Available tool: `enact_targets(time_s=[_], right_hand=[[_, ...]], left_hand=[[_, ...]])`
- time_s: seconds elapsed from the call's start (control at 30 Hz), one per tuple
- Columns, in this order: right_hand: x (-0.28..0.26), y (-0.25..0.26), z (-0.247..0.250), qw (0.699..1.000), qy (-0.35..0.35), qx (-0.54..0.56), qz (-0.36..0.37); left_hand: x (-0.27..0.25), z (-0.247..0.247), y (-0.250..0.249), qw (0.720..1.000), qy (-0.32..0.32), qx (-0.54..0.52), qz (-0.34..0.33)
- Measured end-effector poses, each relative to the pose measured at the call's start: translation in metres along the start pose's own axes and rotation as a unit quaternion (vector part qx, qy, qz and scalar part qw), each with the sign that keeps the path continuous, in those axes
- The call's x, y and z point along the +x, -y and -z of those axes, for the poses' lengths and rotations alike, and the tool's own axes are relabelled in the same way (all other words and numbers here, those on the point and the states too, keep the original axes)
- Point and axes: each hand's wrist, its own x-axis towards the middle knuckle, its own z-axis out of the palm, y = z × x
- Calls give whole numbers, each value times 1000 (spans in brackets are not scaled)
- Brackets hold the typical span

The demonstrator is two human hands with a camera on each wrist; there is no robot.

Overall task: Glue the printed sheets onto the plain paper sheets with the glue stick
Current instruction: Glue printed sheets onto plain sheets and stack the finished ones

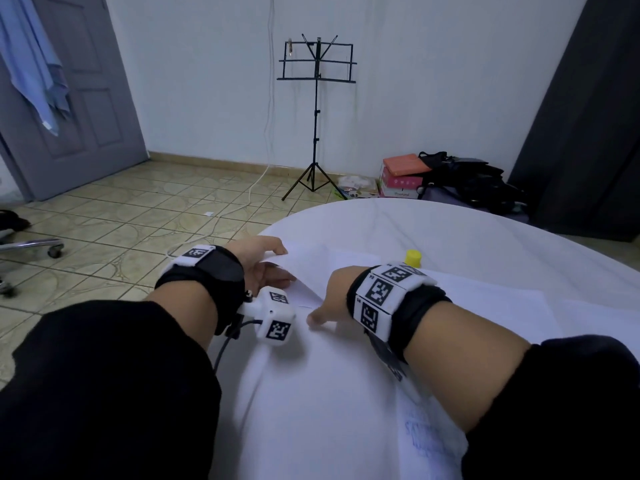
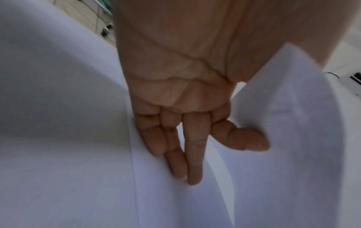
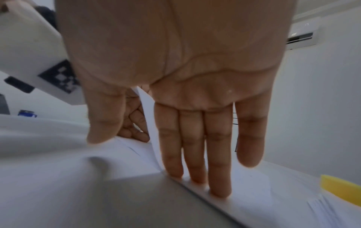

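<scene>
A white sheet (image 1: 311, 266) is raised at its left edge on the white table (image 1: 450, 230). My left hand (image 1: 273, 263) pinches that edge, thumb on top and fingers beneath; in the left wrist view the sheet (image 2: 283, 115) rises beside the bent index finger. My right hand (image 1: 329, 303) is to the right of it, with straight fingers (image 3: 218, 154) pressing down on paper (image 3: 250, 185) where the raised sheet (image 3: 150, 123) bends. The glue stick with a yellow cap (image 1: 413, 258) stands just beyond my right wrist, apart from both hands. A sheet with blue print (image 1: 426, 438) lies under my right forearm.
More white sheets (image 1: 502, 306) lie spread to the right of my right wrist. The table's rounded edge runs just left of my left hand, with tiled floor below. A music stand (image 1: 316, 116), boxes and bags stand by the far wall.
</scene>
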Motion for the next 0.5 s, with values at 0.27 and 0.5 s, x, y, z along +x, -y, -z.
enact_targets(time_s=[0.27, 0.5], right_hand=[[17, -9, 11, 973, -183, 29, -139], [21, -63, 24, 980, -80, 34, -176]], left_hand=[[-2, 0, 9, 999, 5, -28, 16], [-1, -2, 11, 1000, 1, -19, -3]])
